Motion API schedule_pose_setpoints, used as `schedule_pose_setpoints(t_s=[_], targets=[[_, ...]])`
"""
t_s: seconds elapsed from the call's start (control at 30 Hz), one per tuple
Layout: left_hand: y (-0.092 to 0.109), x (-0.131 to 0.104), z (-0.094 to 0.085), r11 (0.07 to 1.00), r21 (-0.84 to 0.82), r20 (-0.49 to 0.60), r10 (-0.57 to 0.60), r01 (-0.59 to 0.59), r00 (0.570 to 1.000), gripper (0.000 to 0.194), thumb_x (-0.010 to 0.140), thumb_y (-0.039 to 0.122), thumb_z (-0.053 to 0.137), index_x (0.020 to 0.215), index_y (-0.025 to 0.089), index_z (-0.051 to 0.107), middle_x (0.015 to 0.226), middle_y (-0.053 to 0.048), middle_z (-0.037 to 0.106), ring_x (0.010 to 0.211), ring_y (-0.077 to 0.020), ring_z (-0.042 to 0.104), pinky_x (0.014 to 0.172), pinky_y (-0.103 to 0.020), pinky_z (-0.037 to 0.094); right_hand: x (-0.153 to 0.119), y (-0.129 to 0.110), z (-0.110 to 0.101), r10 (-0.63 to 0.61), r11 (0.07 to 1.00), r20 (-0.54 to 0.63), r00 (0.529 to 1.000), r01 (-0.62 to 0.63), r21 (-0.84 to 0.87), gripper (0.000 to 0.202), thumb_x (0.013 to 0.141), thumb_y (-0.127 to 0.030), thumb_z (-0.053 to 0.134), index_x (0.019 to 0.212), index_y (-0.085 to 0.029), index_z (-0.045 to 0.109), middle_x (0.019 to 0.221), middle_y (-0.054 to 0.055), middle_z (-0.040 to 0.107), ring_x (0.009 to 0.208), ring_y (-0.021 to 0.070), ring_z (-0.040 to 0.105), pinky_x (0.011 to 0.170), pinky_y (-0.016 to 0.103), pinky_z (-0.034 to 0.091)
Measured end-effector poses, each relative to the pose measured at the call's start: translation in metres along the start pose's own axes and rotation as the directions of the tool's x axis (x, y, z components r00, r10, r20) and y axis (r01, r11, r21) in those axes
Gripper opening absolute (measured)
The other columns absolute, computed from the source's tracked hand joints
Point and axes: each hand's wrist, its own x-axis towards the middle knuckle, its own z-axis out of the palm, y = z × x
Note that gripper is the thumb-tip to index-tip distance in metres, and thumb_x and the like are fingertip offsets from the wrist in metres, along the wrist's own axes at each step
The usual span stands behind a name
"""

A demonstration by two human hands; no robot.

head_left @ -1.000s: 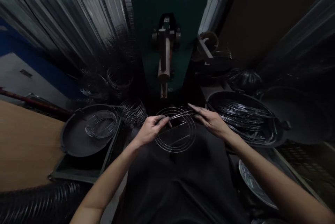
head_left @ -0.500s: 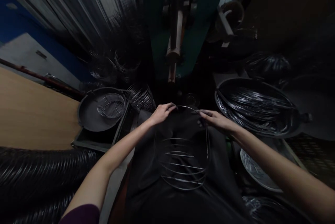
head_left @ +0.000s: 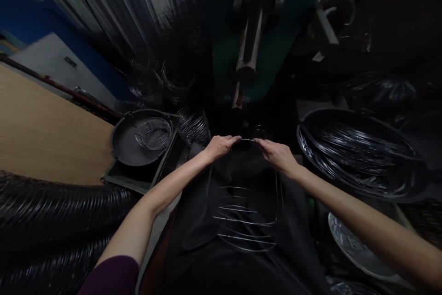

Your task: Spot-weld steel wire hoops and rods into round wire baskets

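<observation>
A curved wire frame (head_left: 247, 236) with several crosswise wires rests over the dark apron on my lap. My left hand (head_left: 221, 146) pinches the left part of its far top wire. On the right part of the same wire, my right hand (head_left: 275, 151) is closed with its fingertips. Only a short arc of the wire shows between the two hands. Thin side wires run down from near the hands toward the crosswise wires.
A machine with a rod (head_left: 247, 58) stands straight ahead. Left are a round pan (head_left: 122, 147) with wire rings and a wire coil (head_left: 193, 124). A basin (head_left: 359, 115) of wire pieces and a lower dish (head_left: 373, 267) are right.
My right hand has moved closer to my left hand along the top wire, so the gap between them is shorter. The surroundings have shifted rightward in view.
</observation>
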Motion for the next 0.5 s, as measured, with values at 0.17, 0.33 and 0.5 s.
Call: schedule_pose_setpoints(t_s=[0.17,0.33,0.5], targets=[[-0.014,0.013,-0.027,0.998,-0.048,0.033,0.040,-0.038,0.999,0.039,0.094,0.027,0.037,0.131,0.022,0.047,0.113,-0.007,0.065,0.094,-0.0188,0.064,0.071,-0.025,0.047,0.018,-0.010,-0.015,-0.011,0.964,0.105,0.994,0.039,-0.263,0.056,0.089,-0.013,0.033,0.144,-0.024,0.030,0.099,0.009,0.065,0.074,0.0203,0.065,0.056,0.026,0.043],[-0.029,0.030,-0.065,0.998,-0.018,-0.008,0.053,-0.053,0.999,0.036,0.094,0.030,0.038,0.127,0.022,0.051,0.105,-0.008,0.067,0.089,-0.0195,0.065,0.068,-0.025,0.045,0.046,-0.016,-0.046,-0.013,0.948,0.086,0.996,0.039,-0.316,0.057,0.089,-0.013,0.032,0.145,-0.027,0.028,0.096,0.009,0.067,0.074,0.0229,0.065,0.058,0.029,0.044],[-0.041,0.041,-0.081,0.999,0.040,-0.029,0.036,-0.034,0.999,0.035,0.094,0.029,0.038,0.124,0.026,0.054,0.092,-0.006,0.069,0.078,-0.0185,0.065,0.062,-0.023,0.042,0.067,-0.020,-0.066,-0.003,0.959,0.092,0.996,0.029,-0.283,0.054,0.088,-0.012,0.033,0.140,-0.025,0.036,0.099,0.011,0.067,0.080,0.0254,0.065,0.061,0.030,0.044]])
